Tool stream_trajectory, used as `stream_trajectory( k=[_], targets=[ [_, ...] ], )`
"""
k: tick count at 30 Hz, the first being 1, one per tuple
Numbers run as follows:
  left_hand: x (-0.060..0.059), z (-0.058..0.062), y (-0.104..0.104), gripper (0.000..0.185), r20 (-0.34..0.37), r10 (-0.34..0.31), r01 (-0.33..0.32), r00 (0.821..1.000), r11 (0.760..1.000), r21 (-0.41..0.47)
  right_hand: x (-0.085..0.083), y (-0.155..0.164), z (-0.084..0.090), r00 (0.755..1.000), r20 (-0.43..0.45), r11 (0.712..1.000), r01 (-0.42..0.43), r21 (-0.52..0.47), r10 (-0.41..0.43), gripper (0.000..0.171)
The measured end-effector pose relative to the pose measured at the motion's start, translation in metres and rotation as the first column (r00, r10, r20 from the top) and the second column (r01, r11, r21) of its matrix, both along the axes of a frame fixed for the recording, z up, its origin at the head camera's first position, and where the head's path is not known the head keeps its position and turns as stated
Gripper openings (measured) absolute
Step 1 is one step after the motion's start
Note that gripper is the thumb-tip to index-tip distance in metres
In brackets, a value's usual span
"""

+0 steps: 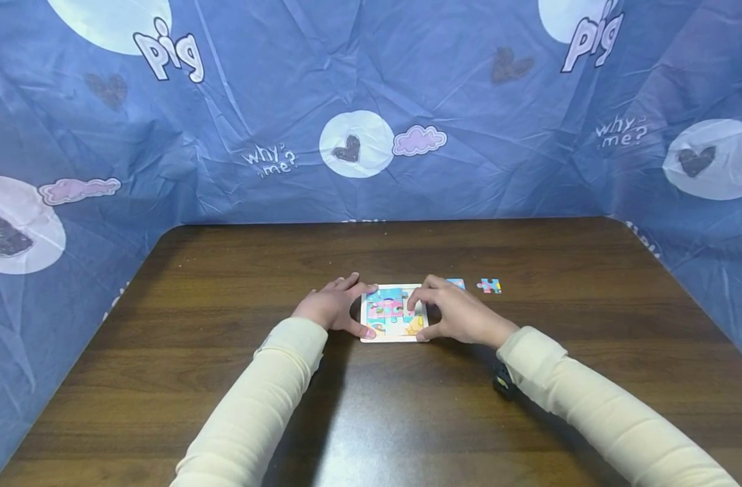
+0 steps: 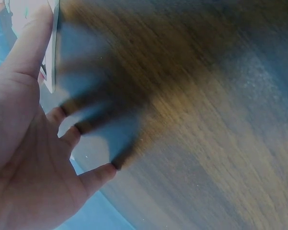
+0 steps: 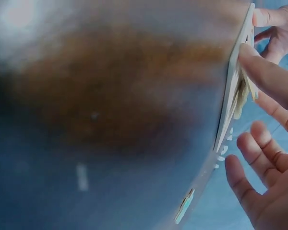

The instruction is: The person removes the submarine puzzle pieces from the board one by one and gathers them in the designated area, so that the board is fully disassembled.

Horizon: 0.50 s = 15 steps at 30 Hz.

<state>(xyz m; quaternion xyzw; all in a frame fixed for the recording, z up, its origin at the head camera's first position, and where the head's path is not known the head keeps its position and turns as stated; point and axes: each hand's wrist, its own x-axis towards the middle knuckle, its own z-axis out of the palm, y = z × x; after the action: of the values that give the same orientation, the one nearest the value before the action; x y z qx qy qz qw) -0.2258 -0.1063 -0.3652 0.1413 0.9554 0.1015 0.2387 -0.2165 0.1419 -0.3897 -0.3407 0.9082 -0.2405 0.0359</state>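
Observation:
A small white-rimmed jigsaw tray [image 1: 395, 340] lies on the table, partly filled with pink, blue and yellow pieces. Along its left side my left hand [image 1: 331, 304] presses with thumb and index finger, the other fingers spread beyond the rim. My right hand [image 1: 458, 314] reaches over the right side, its thumb at the near corner. Between that thumb and the bent index finger is a yellow-marked puzzle piece [image 1: 415, 326]. The right wrist view shows a puzzle piece [image 3: 241, 98] tilted up off the tray; its picture side is hidden there.
One loose puzzle piece [image 1: 490, 285] lies right of the tray. Another blue puzzle piece [image 1: 456, 283] shows partly behind my right hand. The brown wooden table [image 1: 224, 270] meets a blue printed cloth [image 1: 468, 189] at the back and sides.

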Motion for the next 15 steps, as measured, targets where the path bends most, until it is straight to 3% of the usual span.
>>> stream_trajectory(
  k=[6,15],
  targets=[
    [0.0010,0.0020,0.0009,0.092,0.001,-0.004,0.004,1.000,1.000,-0.007,0.0019,0.0021,0.0000,0.999,-0.043,1.000,-0.002,0.031,0.003,0.037],
    [0.0017,0.0023,0.0000,0.091,0.000,-0.010,0.010,1.000,1.000,-0.003,0.0025,0.0047,-0.0011,1.000,-0.029,0.997,-0.009,0.077,0.011,0.040]
  ],
)
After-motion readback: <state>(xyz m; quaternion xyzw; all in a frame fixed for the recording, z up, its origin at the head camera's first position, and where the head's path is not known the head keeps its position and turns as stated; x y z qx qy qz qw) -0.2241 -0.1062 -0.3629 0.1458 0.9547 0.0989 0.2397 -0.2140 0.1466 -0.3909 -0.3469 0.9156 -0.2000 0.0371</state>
